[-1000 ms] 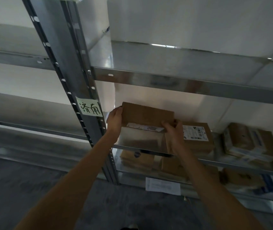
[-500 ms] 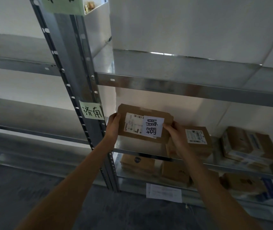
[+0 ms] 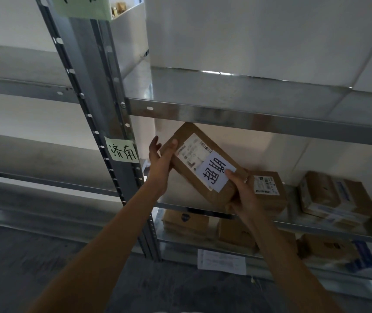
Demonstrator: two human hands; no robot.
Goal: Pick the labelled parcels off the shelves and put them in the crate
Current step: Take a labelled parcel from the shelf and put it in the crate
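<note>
Readable from my feed: green note (image 3: 123,150) on the rack upright (image 3: 103,91) at 9 o'clock says 济南, handwritten. White slip (image 3: 215,171) on the tilted parcel (image 3: 199,163) carries two big handwritten characters, rotated; I can't make them out. The shipping label (image 3: 193,150) beside the slip has a barcode, print too small. Barcode label (image 3: 266,182) on the box (image 3: 268,190) at 3 o'clock, also unreadable. Green note (image 3: 83,5) at 11 o'clock is cut off. Paper sheet (image 3: 221,261) on the bottom shelf rail is too blurred.

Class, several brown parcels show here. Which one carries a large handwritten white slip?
The tilted parcel held in both hands, left hand and right hand. The shelved ones show only printed labels or none.
</note>
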